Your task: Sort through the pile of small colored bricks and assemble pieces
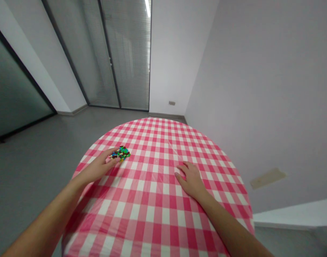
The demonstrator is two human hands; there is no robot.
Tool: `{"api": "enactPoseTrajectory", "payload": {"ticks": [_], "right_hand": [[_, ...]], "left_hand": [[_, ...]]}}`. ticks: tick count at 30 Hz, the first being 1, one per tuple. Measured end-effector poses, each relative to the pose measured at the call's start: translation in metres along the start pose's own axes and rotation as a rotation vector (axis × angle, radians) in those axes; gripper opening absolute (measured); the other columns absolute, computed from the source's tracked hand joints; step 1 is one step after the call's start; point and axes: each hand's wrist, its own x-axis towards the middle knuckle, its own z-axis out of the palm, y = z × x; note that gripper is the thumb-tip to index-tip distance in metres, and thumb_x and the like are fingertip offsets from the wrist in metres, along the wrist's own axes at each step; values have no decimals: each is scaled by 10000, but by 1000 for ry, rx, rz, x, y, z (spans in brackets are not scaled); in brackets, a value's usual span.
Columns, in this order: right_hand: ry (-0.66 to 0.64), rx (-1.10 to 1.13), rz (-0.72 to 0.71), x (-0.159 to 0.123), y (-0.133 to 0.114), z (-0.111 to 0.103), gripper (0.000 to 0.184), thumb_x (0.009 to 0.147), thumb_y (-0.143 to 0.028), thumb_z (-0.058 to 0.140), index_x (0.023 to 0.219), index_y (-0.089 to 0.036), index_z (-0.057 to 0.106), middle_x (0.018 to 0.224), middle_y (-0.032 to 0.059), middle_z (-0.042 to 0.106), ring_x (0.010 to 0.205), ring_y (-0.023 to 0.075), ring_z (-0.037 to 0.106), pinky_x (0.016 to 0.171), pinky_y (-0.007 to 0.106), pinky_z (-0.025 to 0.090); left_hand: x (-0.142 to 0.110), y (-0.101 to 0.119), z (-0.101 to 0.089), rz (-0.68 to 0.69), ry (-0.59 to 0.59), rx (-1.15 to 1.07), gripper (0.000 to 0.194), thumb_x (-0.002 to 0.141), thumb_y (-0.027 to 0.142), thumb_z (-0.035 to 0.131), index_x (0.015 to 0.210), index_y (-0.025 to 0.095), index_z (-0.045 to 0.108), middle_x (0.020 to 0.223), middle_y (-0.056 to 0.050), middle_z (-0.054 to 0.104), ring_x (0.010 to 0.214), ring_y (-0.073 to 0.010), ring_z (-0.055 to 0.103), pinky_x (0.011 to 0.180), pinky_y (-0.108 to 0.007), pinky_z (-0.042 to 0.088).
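A small heap of green, blue, dark red and yellow plastic pieces (121, 153) lies on the pink-and-white gingham tablecloth (152, 214), left of the middle. The pieces are too small to name more exactly. My left hand (99, 167) rests palm down, its fingertips against the heap's near side, and it holds nothing that I can see. Right of the middle, my right hand (190, 180) lies on the cloth with fingers apart, touching only the cloth.
The cloth covers a round table, whose far rim (150, 118) curves above the grey floor (32, 178). Beyond it stand glass partitions with blinds (126, 53). A pale wall (260, 89) runs along the right, with a small wall plate (171, 103) low at the back.
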Motion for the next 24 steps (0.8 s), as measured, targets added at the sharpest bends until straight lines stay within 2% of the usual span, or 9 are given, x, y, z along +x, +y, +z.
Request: {"api": "enactPoseTrajectory", "payload": {"ticks": [2, 5, 9, 12, 17, 21, 24], "right_hand": [[-6, 8, 2, 0, 0, 0, 402, 992, -429, 528, 1239, -175, 716, 1346, 187, 615, 1278, 352, 538, 1085, 566, 421], [-14, 16, 11, 0, -1, 1, 416, 990, -442, 521, 1247, -176, 713, 1358, 191, 604, 1292, 360, 526, 1091, 567, 416], [-30, 36, 48, 0, -1, 1, 445, 991, -450, 506, 1280, -172, 696, 1407, 198, 568, 1333, 367, 492, 1109, 583, 400], [-42, 58, 85, 0, -1, 0, 474, 997, -463, 483, 1311, -164, 677, 1439, 198, 545, 1369, 365, 460, 1123, 585, 391], [-41, 91, 109, 0, -1, -1, 478, 995, -469, 475, 1316, -171, 666, 1451, 183, 541, 1386, 352, 450, 1142, 571, 381], [-33, 129, 91, -1, 1, 0, 477, 1000, -465, 471, 1326, -167, 652, 1451, 186, 535, 1390, 342, 450, 1151, 547, 381], [-26, 145, 81, 0, 3, 1, 477, 1002, -459, 469, 1328, -159, 646, 1442, 194, 538, 1386, 341, 454, 1151, 539, 383]], "left_hand": [[-3, -19, -10, -59, 57, 105, 910, 875, 778, 403, 1539, 156, 417, 1565, -139, 463, 1438, -338, 450, 1177, -461, 415], [-8, -47, -7, -74, 100, 323, 931, 901, 717, 327, 1552, 53, 356, 1597, -211, 386, 1476, -361, 387, 1217, -504, 346], [-8, -69, 6, 17, -2, 561, 863, 906, 670, 365, 1541, 87, 404, 1599, -212, 381, 1488, -401, 347, 1200, -572, 326], [1, -70, 10, 27, -22, 573, 874, 922, 680, 370, 1559, 82, 368, 1612, -225, 351, 1491, -402, 340, 1200, -570, 320], [29, -54, 16, 43, -77, 474, 832, 973, 644, 279, 1576, 72, 310, 1609, -209, 367, 1492, -367, 355, 1211, -554, 303], [51, -44, 24, 72, -89, 375, 759, 989, 612, 215, 1538, 124, 405, 1589, -166, 422, 1474, -337, 398, 1214, -523, 316], [66, -40, 28, 111, -109, 273, 782, 989, 625, 151, 1516, 128, 444, 1585, -164, 429, 1484, -312, 390, 1225, -510, 307]]}}
